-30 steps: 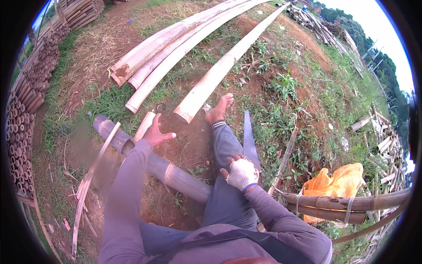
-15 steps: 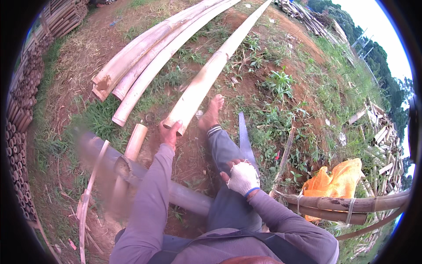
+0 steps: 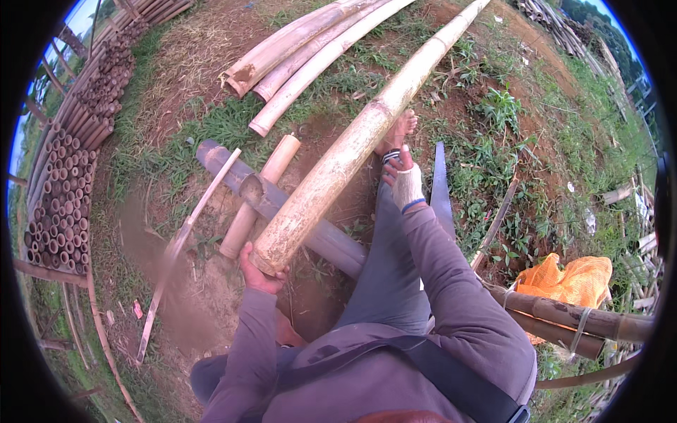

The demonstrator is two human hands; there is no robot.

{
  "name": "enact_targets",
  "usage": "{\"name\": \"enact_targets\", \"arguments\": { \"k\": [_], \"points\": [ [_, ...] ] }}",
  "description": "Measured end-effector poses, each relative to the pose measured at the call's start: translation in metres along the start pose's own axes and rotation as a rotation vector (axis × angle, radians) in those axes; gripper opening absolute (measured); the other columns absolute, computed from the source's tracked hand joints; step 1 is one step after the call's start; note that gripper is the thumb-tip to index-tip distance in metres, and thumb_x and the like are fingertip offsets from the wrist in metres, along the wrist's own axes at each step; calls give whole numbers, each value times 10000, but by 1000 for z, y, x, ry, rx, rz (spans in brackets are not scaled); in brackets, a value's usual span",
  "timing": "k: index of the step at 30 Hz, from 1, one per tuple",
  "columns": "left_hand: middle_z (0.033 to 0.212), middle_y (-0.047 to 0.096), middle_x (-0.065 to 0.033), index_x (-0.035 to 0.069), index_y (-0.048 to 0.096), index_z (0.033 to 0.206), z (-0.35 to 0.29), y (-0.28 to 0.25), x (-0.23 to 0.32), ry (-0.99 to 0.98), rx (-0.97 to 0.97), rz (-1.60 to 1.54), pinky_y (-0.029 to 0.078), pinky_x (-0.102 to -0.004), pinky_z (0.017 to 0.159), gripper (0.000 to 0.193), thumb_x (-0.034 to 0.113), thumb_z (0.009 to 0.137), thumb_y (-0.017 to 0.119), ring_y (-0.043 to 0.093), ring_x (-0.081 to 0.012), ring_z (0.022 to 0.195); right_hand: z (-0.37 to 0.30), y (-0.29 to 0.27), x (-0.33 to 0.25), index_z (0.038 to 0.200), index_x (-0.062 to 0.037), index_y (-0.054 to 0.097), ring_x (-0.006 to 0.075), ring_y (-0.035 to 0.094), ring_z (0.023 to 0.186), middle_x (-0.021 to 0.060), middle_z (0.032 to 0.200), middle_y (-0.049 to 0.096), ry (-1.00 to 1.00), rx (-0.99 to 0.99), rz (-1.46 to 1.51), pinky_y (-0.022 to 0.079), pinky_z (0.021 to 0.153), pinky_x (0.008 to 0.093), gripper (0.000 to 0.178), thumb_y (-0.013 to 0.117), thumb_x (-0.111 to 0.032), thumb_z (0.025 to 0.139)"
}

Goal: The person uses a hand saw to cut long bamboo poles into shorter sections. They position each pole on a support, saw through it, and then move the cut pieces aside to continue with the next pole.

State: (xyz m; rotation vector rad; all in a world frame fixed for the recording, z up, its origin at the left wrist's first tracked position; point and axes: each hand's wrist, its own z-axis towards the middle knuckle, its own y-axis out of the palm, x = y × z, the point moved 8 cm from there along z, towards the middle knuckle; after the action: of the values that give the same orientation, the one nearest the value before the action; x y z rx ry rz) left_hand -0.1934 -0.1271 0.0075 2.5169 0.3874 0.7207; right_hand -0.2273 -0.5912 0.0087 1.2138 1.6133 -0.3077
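A long, pale bamboo pole (image 3: 352, 148) slants from low left of the middle up to the top right. My bare left hand (image 3: 262, 271) grips its near cut end from below, with fingers curled round the rim. My right hand (image 3: 407, 183), in a white glove with bare fingertips, hovers over my leg just right of the pole; its fingers are apart and hold nothing. Beside that leg stands a saw blade (image 3: 441, 183), its handle hidden behind my arm. Under the pole lie a thick grey bamboo (image 3: 321, 243) with a notch and a short bamboo piece (image 3: 243, 222).
Several long bamboo lengths (image 3: 310, 81) lie at the top. A thin bamboo strip (image 3: 176, 247) rests at the left, near a big stack of cut bamboo (image 3: 63, 197). On the right are an orange mesh sack (image 3: 571, 278) and tied bamboo poles (image 3: 564, 310).
The pole's near end has come toward me and now lies over the grey bamboo, my left hand still on it. My right hand has risen from my knee, fingers spreading.
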Motion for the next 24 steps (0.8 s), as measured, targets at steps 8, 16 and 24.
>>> {"name": "enact_targets", "arguments": {
  "k": [8,16,24],
  "points": [
    [1166,788,-59,217,681,1368,-249,-250,104,340,504,-47,480,-352,485,656,714,958,552,727,-315,763,-14,185,-3,1638,0,335,504,538,1377,339,1530,508,84,-714,864,431,1182,643,1263,533,-967,849],
    [1577,538,-231,-39,458,1594,-353,-82,239,1155,812,1480,344,-457,1267,780,426,1029,727,490,-350,1492,-248,307,77,1669,-125,321,337,406,1528,142,1659,393,277,-816,859,417,1213,570,1156,532,-946,884],
    [1422,672,-265,71,412,1633,-121,34,203,377,174,1862,486,-450,1166,1223,488,637,986,662,-409,1309,-444,296,253,1690,-123,296,322,419,1538,124,1657,420,1008,-1119,151,392,1224,535,1051,734,-712,938]
  ]
}}
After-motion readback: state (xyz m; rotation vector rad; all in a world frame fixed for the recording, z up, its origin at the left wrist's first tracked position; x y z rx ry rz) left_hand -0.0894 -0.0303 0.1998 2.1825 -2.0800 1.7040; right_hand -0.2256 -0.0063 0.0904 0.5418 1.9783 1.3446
